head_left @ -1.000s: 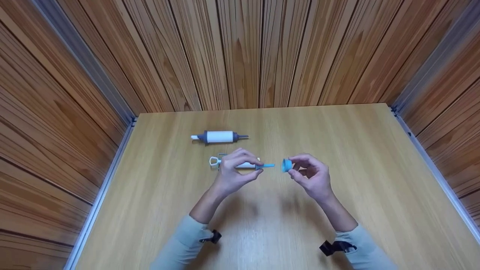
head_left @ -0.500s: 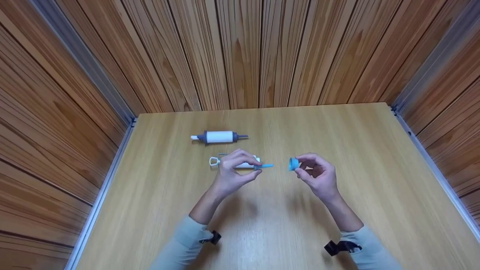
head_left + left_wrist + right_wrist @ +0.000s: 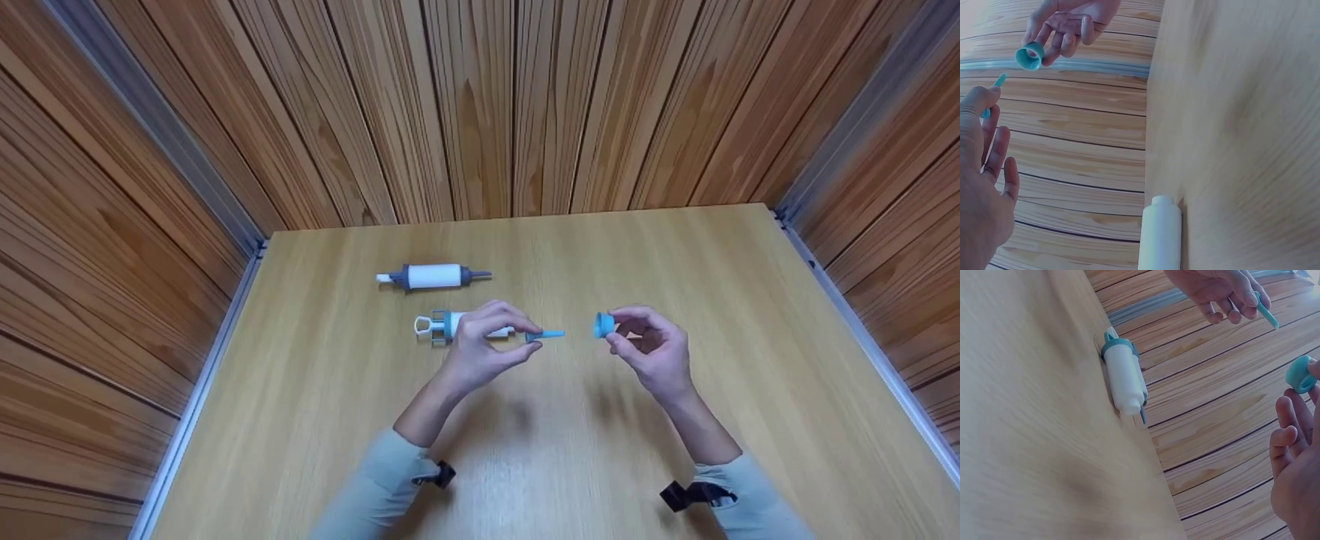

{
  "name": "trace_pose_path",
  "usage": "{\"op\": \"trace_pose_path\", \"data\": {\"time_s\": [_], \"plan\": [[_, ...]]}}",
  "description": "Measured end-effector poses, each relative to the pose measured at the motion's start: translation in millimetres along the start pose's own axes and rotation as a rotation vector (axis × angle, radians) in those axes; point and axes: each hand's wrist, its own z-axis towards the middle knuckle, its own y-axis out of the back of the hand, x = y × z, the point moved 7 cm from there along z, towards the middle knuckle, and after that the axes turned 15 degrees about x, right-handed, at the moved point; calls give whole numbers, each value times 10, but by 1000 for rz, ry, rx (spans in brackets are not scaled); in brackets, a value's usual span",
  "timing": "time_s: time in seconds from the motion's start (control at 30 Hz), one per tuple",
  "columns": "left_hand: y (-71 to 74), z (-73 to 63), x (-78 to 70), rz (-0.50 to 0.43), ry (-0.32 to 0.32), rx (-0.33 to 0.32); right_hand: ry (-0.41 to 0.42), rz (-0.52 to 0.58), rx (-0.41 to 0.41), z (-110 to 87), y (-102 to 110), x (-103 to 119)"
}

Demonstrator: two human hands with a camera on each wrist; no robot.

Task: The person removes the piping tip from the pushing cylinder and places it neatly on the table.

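In the head view my left hand (image 3: 486,346) pinches a slim blue nozzle (image 3: 551,334) between thumb and fingertips, its thin end toward the right. My right hand (image 3: 654,352) holds a short blue threaded-looking ring cap (image 3: 603,325) by its rim; the left wrist view shows the ring cap (image 3: 1030,56) hollow. A gap separates the two pieces, both held above the table. Behind my left hand lies a white syringe (image 3: 456,324) with a blue collar and a white loop handle, partly covered by the hand. The right wrist view shows the front of the syringe (image 3: 1124,377) as a bare white stub.
Farther back on the table (image 3: 675,262) lies a second white syringe (image 3: 435,276) with dark grey ends and a narrow grey nozzle. Wood-panelled walls (image 3: 480,112) stand behind and at both sides, with metal rails along the side edges.
Both hands have shifted rightward, each with its blue piece. The ring cap is farther from the nozzle than a second ago, and more of the near syringe's collar shows.
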Motion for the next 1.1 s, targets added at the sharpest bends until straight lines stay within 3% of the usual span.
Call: {"op": "trace_pose_path", "data": {"time_s": [0.3,0.6,0.87,1.1], "plan": [[-87,55,48,-24,25,20,-38,-28,-24,-66,115,-32],[-139,158,201,-49,117,29,-48,-13,-52,-80,272,-114],[-190,225,373,-64,176,-11,-145,-29,-100,-111,453,-222],[-243,313,416,-87,192,-29,-190,-31,-163,-128,578,-280]]}}
